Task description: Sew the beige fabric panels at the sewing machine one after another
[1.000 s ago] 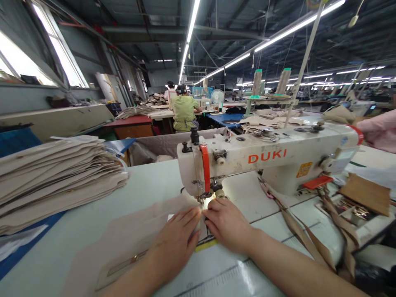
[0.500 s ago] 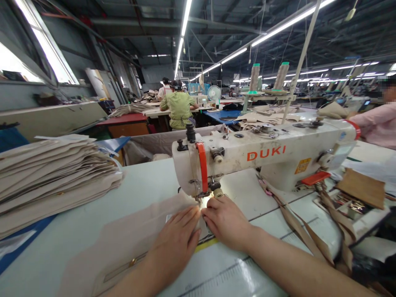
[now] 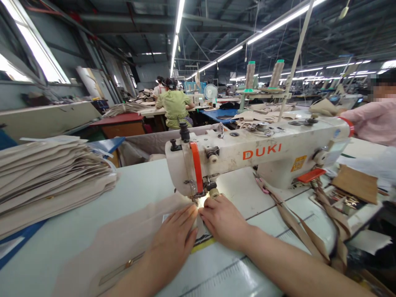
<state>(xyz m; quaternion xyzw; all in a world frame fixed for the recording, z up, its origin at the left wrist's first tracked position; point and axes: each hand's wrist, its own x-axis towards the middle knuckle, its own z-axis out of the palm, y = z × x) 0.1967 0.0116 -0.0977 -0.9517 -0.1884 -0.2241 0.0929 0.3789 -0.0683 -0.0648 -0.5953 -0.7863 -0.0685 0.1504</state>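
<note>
Basically, the cloth [image 3: 123, 231] lay flat on the table [image 3: 145, 177], far edge up at the machine [image 3: 229, 150], by its light [image 3: 202, 201]. L hand [image 3: 173, 231] was flat on it, fingers straight & close tog. R hand [image 3: 224, 220] just beside, fingers curled narrow; couldn't tell if they gripped cloth. Stack [image 3: 52, 177] sat L, scissors [image 3: 262, 186] & straps [image 3: 285, 211] R, co-worker [image 3: 175, 106] in green up ahead.

Part of the pale fabric [image 3: 123, 235] lies hidden under the left hand [image 3: 173, 233]; whatever is in the grip of the right hand [image 3: 222, 220] cannot be seen. The bottom edge crops both forearms [image 3: 284, 260], the left edge the fabric stack [image 3: 52, 177]. The yellow label's [image 3: 298, 163] print is too small to read.
</note>
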